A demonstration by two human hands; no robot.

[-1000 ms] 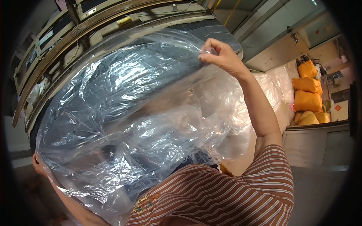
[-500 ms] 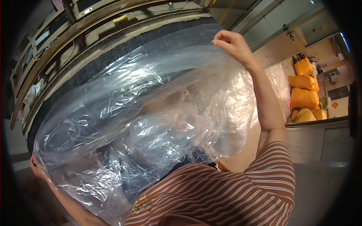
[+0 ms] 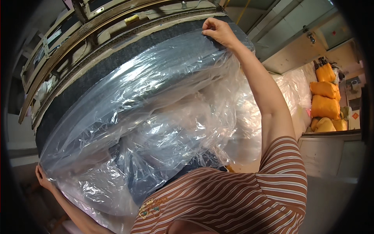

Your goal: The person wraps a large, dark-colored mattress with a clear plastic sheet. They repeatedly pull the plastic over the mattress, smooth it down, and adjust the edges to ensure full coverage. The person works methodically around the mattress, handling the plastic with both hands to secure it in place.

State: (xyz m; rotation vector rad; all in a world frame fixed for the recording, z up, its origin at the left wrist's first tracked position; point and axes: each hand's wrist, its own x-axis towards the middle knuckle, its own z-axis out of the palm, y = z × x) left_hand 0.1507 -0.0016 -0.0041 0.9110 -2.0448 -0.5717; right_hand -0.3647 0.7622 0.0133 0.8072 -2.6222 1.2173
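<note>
A wide sheet of clear plastic film (image 3: 140,89) is stretched across a dark work table (image 3: 64,99) and hangs in shiny folds down toward my body. At the far side, my right hand (image 3: 220,33) pinches the film's far edge, thumb against fingers. My left hand (image 3: 44,178) grips the film's left corner, low beside the table's near-left end; its fingers are closed on it. Between my hands the far edge of the film runs fairly taut over the dark top. Loose layers bunch up in front of my striped shirt.
Behind the table runs a machine frame with long bars (image 3: 58,52) and a yellow piece (image 3: 131,18) on it. More clear film (image 3: 298,89) lies to the right. Stacked orange bundles (image 3: 325,106) stand farther right, past a metal panel (image 3: 294,52).
My right hand has moved left and farther out, drawing the film's edge over the table. My left hand has shifted slightly nearer. The film's far edge lies flatter and straighter.
</note>
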